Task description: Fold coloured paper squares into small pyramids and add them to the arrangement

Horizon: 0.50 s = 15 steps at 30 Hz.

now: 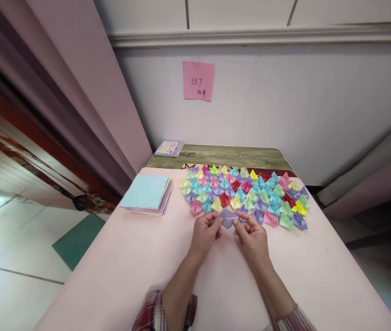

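Observation:
A small folded purple paper piece [228,217] is held just above the pink table [129,266]. My left hand [206,232] pinches its left side and my right hand [251,234] pinches its right side, fingers closed on the paper. Right behind my hands lies a field of several small folded paper shapes [247,193] in many colours, packed in rows. A stack of flat coloured paper sheets [147,193], light blue on top, rests at the table's left.
A small packet with a colourful cover [169,148] lies on the green-brown surface [230,156] behind the table. A pink note [198,80] is stuck on the wall. Curtains hang at left. A green mat [78,239] lies on the floor.

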Each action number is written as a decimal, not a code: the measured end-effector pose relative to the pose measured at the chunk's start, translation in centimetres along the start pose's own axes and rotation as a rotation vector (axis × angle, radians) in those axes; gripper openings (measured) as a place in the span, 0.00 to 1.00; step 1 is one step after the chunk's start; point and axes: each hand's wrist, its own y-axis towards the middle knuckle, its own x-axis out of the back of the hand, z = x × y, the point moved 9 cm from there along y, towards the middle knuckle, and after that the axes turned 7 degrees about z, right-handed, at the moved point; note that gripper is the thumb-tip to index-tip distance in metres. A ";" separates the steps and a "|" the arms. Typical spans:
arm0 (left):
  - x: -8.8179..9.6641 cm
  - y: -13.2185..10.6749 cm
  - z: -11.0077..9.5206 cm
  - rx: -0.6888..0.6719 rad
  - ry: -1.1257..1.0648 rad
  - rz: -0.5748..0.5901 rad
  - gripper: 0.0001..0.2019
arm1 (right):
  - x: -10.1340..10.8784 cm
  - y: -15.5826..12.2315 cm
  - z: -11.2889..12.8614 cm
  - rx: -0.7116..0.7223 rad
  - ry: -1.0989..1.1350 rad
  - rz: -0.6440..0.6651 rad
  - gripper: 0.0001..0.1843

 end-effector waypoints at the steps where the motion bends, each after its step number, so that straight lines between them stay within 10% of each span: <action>1: -0.2 0.0 0.0 0.002 0.009 0.013 0.13 | 0.1 0.0 -0.1 -0.009 0.030 -0.002 0.24; 15: -0.7 0.2 -0.4 -0.027 -0.200 0.018 0.13 | -1.2 0.1 1.7 0.087 0.217 0.132 0.16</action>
